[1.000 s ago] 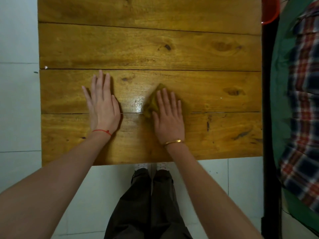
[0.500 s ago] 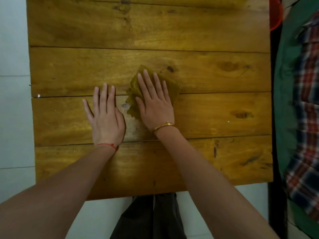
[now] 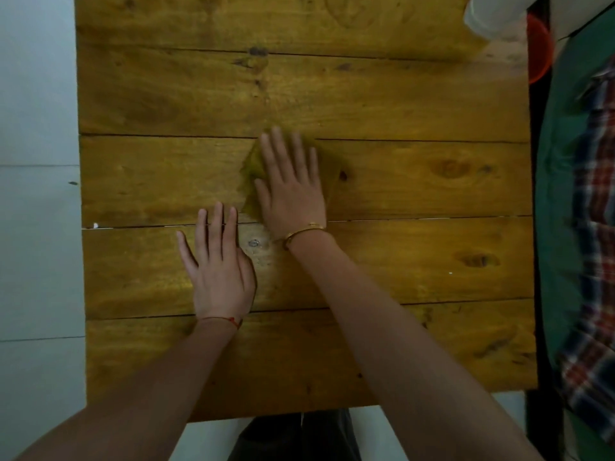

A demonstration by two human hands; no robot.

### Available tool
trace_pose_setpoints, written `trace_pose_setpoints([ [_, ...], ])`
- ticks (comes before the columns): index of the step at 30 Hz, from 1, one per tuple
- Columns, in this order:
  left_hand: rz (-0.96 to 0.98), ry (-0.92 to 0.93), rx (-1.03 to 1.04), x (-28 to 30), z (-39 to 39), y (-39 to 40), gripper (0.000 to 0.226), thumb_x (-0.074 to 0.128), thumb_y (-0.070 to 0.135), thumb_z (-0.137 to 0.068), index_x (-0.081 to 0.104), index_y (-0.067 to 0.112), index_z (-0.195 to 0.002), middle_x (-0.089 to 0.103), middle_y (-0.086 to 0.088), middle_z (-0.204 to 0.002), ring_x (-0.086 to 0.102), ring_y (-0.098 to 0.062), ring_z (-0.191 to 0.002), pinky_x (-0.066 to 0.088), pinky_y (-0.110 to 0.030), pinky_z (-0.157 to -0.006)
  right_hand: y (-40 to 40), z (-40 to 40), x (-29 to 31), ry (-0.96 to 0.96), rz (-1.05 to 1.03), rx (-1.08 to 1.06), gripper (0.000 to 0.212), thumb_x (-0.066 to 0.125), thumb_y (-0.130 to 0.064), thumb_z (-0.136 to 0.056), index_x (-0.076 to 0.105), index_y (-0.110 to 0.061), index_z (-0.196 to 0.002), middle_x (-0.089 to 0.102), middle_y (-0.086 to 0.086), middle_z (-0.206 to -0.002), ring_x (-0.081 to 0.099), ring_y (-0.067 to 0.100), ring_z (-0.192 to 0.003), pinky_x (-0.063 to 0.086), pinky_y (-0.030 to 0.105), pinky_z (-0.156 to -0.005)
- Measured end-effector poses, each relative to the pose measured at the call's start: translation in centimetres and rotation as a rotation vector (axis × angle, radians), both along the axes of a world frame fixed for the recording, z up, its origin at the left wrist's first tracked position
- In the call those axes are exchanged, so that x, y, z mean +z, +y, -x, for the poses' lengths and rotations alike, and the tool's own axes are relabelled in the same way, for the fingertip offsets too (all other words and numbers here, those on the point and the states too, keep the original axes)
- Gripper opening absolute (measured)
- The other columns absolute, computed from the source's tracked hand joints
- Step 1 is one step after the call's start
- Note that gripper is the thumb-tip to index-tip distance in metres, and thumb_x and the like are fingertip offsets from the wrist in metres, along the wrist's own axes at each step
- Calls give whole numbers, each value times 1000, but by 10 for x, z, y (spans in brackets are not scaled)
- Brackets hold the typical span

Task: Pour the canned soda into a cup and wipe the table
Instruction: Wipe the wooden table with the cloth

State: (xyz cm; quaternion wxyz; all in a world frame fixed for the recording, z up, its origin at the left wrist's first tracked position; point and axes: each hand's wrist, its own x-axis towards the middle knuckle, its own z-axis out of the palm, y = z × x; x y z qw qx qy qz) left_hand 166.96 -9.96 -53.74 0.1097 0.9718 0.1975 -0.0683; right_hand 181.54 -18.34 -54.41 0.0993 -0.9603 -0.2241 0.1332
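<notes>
My right hand (image 3: pixel 293 184) lies flat with straight fingers on a yellow-green cloth (image 3: pixel 252 176), pressing it onto the wooden plank table (image 3: pixel 416 104) near its middle. Most of the cloth is hidden under the palm; its left edge and a blurred right part show. My left hand (image 3: pixel 218 264) rests flat on the table, fingers straight, just left of and nearer than the right hand. A small wet spot (image 3: pixel 254 242) shines on the wood between the two wrists. At the far right corner stands a white cup-like object (image 3: pixel 492 15), cut off by the frame. No soda can is in view.
A red round object (image 3: pixel 537 51) sits just past the table's right edge. Green fabric and a plaid cloth (image 3: pixel 595 227) lie along the right side. White floor tiles (image 3: pixel 36 227) run along the left, and my dark trousers (image 3: pixel 299 437) show below the near edge.
My right hand has pushed the cloth away from me across the planks toward the table's middle. My left hand stays flat on the same plank. The view has tilted forward, showing the far corner.
</notes>
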Motion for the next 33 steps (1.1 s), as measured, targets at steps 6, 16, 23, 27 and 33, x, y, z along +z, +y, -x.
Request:
trace_pose_setpoints([
  [6, 8, -9, 11, -1, 0, -1, 60, 26, 22, -98, 14, 17, -157, 9, -1, -165, 1, -21, -153, 6, -60, -120, -72, -4, 1, -33, 89, -8, 61, 16, -44, -102, -2, -20, -155, -5, -1, -163, -5, 20, -151, 2, 42, -123],
  [16, 7, -17, 6, -2, 0, -2, 60, 23, 23, -97, 14, 17, -157, 9, -1, -165, 2, -22, -153, 5, -60, -120, -42, -13, -1, -14, 95, -426, 63, 18, -43, -101, -5, -20, -155, -9, 2, -163, -10, 27, -150, -3, 49, -121],
  [23, 58, -67, 11, -3, 1, 0, 59, 25, 20, -98, 14, 14, -156, 11, -1, -165, 2, -20, -153, 4, -60, -120, -31, 47, 2, 22, 13, 14, 59, 18, -44, -103, -2, -24, -155, -6, -4, -163, -8, 19, -150, 0, 43, -123],
  [27, 112, -114, 17, -2, 2, 0, 61, 29, 20, -97, 14, 13, -156, 12, -1, -165, 1, -19, -153, 1, -59, -120, -114, 38, 2, 3, 127, -263, 61, 21, -42, -103, -3, -23, -155, -7, -1, -163, -5, 24, -151, 4, 46, -123],
  [33, 238, -229, 24, -1, 7, 3, 63, 42, 14, -98, 18, 14, -155, 19, 0, -163, 3, -18, -153, -1, -59, -120, -117, 39, 3, 43, 116, -514, 60, 19, -41, -103, -5, -20, -155, -9, 2, -163, -10, 28, -150, -4, 51, -121],
])
